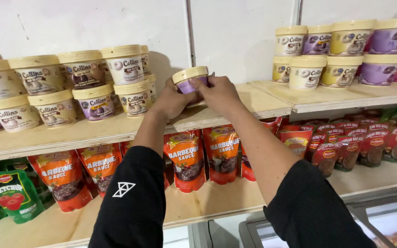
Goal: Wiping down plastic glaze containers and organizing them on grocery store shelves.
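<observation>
Both my hands hold one small purple tub (190, 79) with a cream lid, tilted, just above the upper wooden shelf (235, 110). My left hand (171, 102) cups it from the left and below. My right hand (219, 94) grips its right side with fingers wrapped around it. The tub hangs in the gap between two groups of stacked tubs. Black sleeves cover both upper arms.
Stacked cream-lidded tubs (88, 87) fill the shelf's left part, and more tubs (341, 50) in white, yellow, purple and pink stand on the right shelf. Below hang orange sauce pouches (187, 158), green pouches (10, 193) and red pouches (345, 147). A glass-topped case (382, 225) sits bottom right.
</observation>
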